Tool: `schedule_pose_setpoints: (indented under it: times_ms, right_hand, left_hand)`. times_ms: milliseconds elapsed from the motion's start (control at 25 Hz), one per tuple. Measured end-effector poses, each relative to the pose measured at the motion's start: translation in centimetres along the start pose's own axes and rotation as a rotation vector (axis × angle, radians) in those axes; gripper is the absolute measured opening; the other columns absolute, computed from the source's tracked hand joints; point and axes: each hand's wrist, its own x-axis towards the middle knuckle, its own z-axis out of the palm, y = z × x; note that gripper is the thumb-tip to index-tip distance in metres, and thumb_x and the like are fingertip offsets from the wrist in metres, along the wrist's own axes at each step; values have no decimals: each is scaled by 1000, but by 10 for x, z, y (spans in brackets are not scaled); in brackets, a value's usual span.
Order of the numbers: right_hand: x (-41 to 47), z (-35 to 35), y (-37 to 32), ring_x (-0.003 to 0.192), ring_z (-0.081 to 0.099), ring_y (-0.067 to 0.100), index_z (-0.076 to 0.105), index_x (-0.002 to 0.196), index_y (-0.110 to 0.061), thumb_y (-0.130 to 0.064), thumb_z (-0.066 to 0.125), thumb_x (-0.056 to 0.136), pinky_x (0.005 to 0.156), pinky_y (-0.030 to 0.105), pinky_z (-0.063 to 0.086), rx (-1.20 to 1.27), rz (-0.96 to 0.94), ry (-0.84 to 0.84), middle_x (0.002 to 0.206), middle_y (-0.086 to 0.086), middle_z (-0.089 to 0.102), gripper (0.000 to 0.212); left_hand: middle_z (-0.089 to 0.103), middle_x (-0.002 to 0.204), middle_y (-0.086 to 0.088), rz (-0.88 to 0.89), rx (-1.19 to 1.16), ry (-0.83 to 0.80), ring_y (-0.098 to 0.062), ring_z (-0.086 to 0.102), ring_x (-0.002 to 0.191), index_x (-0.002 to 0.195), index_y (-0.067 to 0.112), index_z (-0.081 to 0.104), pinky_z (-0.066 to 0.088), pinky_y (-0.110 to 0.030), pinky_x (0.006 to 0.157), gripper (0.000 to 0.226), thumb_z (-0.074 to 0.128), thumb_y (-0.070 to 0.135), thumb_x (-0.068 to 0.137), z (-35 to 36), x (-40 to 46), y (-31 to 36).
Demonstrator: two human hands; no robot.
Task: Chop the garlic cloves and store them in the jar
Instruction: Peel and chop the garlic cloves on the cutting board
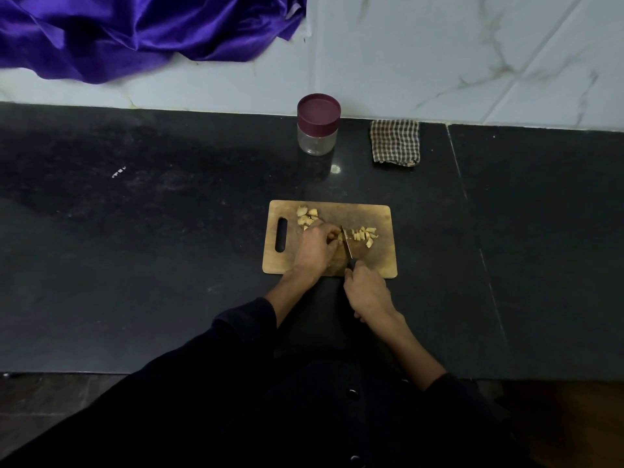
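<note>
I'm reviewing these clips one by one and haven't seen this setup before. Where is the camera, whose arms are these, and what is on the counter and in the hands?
There is no machine here. The single picture comes from a camera worn on a person's head, looking forward and down, so the two arms in dark sleeves are the wearer's own.

On the dark counter lies a wooden cutting board with garlic on it: one heap at its far left and cut pieces to the right of the blade.

The right hand grips a knife by its dark handle, with the blade down on the board. The left hand holds a garlic piece steady against the blade.

Further back, by the wall, stand a clear jar with its maroon lid still on and a folded checked cloth. Purple fabric hangs at the top left.
</note>
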Motion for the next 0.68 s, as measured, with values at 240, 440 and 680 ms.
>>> schedule_pose_setpoints:
  times_ms: [240, 440, 680]
  right_hand:
    - [-9, 0, 17, 66, 70, 27, 48, 106, -15, -36, 36, 105, 67, 50, 61, 99, 45, 18, 90, 10, 65, 24]
    - [-9, 0, 11, 68, 70, 29, 49, 108, -13, -34, 36, 106, 70, 52, 60, 104, 6, 14, 88, 11, 66, 26]
    - [-8, 0, 1, 55, 69, 27, 47, 109, -11, -33, 35, 107, 49, 41, 59, 90, -24, -17, 86, 13, 65, 25]
  left_hand:
    - [56, 114, -1, -32, -34, -3, -12, 59, 94, 112, 13, 65, 58, -33, 76, 23, 64, 13, 89, 0, -1, -1]
    - [53, 115, -2, -18, -48, -46, -11, 60, 75, 118, 12, 63, 52, -15, 50, 27, 61, 13, 91, -6, -4, 0]
    - [55, 115, -3, -16, -53, -7, -11, 61, 81, 118, 12, 64, 49, -12, 52, 27, 59, 7, 91, -4, -3, -1]
